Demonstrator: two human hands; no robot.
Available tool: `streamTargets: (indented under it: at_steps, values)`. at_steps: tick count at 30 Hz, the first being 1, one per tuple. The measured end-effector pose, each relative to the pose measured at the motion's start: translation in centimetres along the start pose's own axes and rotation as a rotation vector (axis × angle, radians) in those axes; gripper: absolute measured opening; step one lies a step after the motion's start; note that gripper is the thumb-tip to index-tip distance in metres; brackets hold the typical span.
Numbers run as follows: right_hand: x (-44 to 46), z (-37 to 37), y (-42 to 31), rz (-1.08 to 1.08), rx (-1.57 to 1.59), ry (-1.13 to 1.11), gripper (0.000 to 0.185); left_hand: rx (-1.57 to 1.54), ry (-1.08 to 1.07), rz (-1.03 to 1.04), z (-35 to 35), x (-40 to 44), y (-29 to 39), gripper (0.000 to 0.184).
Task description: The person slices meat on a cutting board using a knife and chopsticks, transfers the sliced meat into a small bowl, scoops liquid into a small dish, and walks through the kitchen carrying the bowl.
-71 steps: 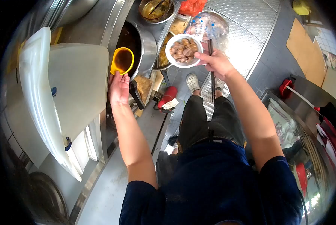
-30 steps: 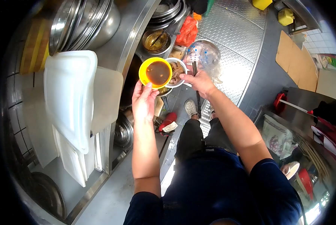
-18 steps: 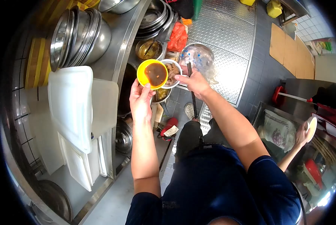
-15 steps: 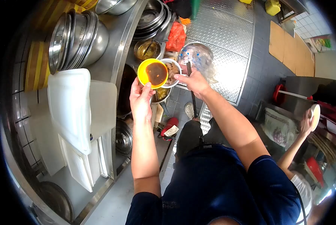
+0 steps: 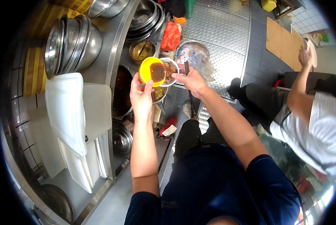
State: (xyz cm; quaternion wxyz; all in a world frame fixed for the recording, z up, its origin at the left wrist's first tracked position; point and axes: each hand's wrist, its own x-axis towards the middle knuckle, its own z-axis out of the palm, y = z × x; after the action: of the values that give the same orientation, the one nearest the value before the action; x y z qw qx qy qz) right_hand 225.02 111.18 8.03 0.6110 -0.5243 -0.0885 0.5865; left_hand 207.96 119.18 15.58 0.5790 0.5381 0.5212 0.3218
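My left hand [image 5: 141,98] grips a yellow bowl [image 5: 145,67] by its near rim, thumb on the edge. Brown sauce [image 5: 158,72] inside it has run to the right side, so the bowl is tilted. Its right rim overlaps a white bowl [image 5: 176,66] that contains brown pieces of what looks like meat [image 5: 170,71]. My right hand [image 5: 194,80] holds this white bowl at its right rim and also has dark chopsticks [image 5: 187,66] in its fingers, pointing down toward the floor. Whether sauce is flowing between the bowls, I cannot tell.
Left of the bowls stand a deep pot of dark liquid [image 5: 120,93] and a steel bowl with yellowish liquid [image 5: 141,51]. Stacked steel bowls [image 5: 72,45] and white plastic lids [image 5: 65,108] occupy the shelf. Behind lies a plastic-covered basin [image 5: 193,56]. A co-worker [image 5: 314,123] carries a plate at right.
The yellow bowl has tipped further toward the white bowl, and its sauce has shifted right. The co-worker has come further into view, with the plate now higher in the picture.
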Motion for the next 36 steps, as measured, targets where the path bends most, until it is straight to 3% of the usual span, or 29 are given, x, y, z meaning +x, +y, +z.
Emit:
streamTargets:
  at_steps: [11, 14, 18, 20, 24, 26, 28, 36]
  values:
    - [0.6, -1.5, 1.0, 0.057, 0.000, 0.002, 0.061, 0.225, 0.000, 0.187, 0.7, 0.2, -1.5, 0.066]
    - [0.4, -1.4, 0.3, 0.018, 0.024, 0.011, 0.056, 0.205, -0.046, 0.145, 1.3, 0.0, -1.2, 0.065]
    - [0.7, -1.8, 0.4, -0.002, 0.051, -0.010, 0.052, 0.588, -0.044, 0.352, 1.6, -0.3, 0.0, 0.069]
    - [0.5, -1.8, 0.1, 0.007, 0.056, -0.002, 0.051, 0.586, -0.067, 0.493, 1.5, -0.1, -0.6, 0.070]
    - [0.3, -1.8, -0.2, 0.055, 0.026, 0.023, 0.053, 0.691, -0.024, 0.584, 1.6, -1.0, 0.7, 0.069]
    - [-0.4, -1.6, -1.0, 0.076, 0.032, 0.030, 0.054, 0.540, 0.023, 0.483, 0.7, -0.6, -0.2, 0.069]
    - [-0.6, -1.8, -1.0, 0.093, 0.037, 0.032, 0.054, 0.151, 0.069, 0.311, 0.8, -0.5, -0.3, 0.066]
    - [0.0, -3.9, -0.3, 0.095, 0.028, -0.012, 0.056, -0.499, 0.162, -0.096, -3.8, -1.3, -3.6, 0.043]
